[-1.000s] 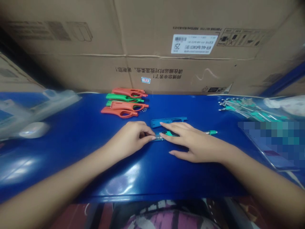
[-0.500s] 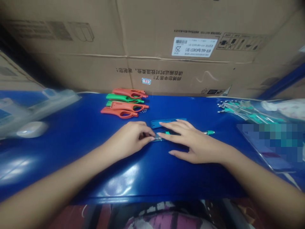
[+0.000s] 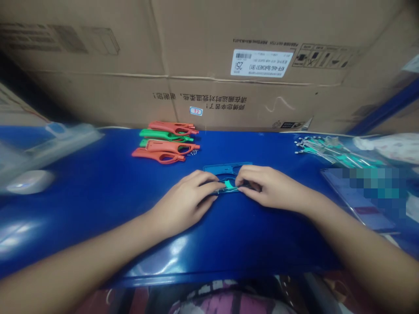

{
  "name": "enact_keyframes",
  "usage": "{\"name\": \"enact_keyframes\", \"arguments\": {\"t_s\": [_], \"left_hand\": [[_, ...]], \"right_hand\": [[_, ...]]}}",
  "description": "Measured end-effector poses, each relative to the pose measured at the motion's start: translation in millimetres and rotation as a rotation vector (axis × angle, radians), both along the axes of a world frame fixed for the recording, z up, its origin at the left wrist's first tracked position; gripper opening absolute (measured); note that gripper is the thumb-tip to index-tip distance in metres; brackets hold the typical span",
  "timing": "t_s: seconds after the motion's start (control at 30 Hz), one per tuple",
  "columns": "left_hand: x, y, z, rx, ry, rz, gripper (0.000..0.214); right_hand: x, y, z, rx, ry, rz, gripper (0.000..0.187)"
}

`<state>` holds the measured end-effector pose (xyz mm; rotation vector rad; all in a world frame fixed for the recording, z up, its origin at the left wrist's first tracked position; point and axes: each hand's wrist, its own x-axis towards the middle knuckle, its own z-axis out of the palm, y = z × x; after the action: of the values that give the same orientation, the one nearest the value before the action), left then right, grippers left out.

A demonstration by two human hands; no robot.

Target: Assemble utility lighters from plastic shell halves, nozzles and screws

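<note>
Both my hands meet at the middle of the blue table [image 3: 98, 192] over a small teal and clear part [image 3: 230, 185]. My left hand [image 3: 190, 198] lies on its left end, fingers curled and pressing on it. My right hand [image 3: 268, 187] pinches its right end with bent fingers. Just behind the hands lies a blue plastic handle shell [image 3: 227, 167], flat on the table. Most of the small part is hidden under my fingers.
A stack of orange and green plastic handles [image 3: 165, 141] lies at the back left of centre. Teal parts in clear bags [image 3: 334, 150] lie at the right. A white rounded object [image 3: 28, 181] and clear packaging sit at the left. Large cardboard boxes [image 3: 209, 65] wall off the back.
My right hand has curled from flat, stretched fingers into a pinch on the small part and drawn in toward the left hand. The teal-tipped piece that showed right of it is now out of sight.
</note>
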<state>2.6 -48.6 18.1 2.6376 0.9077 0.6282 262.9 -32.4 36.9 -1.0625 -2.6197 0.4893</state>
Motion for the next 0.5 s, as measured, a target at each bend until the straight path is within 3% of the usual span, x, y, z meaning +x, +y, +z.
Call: {"name": "enact_keyframes", "arguments": {"t_s": [0.33,0.5], "left_hand": [[-0.7,3.0,-8.1,-0.027,-0.033,-0.038,0.033],[-1.9,3.9,-8.6,-0.017,-0.002,-0.029,0.035]], "right_hand": [[0.4,-1.2,5.7,-0.055,0.050,0.037,0.007],[0.5,0.6,2.5,-0.044,0.072,-0.021,0.008]]}}
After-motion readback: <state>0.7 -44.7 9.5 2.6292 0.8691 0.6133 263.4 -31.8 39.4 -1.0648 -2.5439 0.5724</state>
